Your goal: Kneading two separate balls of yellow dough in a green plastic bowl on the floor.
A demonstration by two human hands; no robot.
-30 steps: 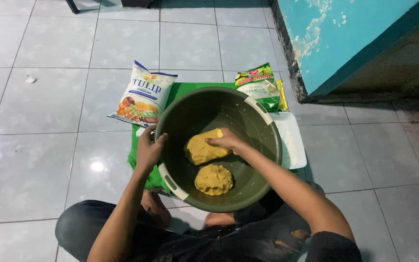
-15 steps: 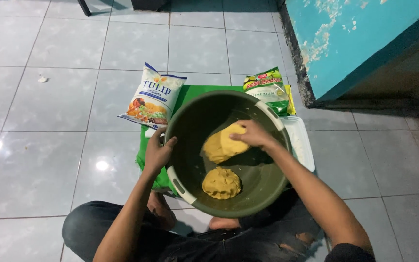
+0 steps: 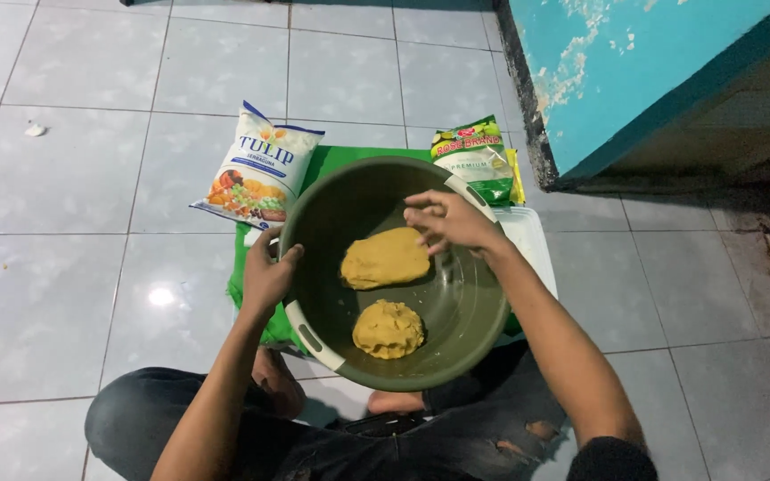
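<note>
Kneading is in hand inside the green basin (image 3: 474, 307), its rim grasped by the left hand (image 3: 266, 274). Right hand (image 3: 449, 219) hovers released above the larger dough lump (image 3: 386, 257); pressing back down seems next.

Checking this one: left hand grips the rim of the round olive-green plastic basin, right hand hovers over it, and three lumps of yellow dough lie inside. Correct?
Not quite: the head view shows two lumps of yellow dough, not three. The left hand does grip the round olive-green plastic basin, and the right hand is above it.

The scene is seen from a single head-worn camera, aimed steeply down from close above. The green basin (image 3: 456, 303) is centred, the tiled floor (image 3: 64, 294) stretching far and left. The person's knees are cut off at the near edge.
</note>
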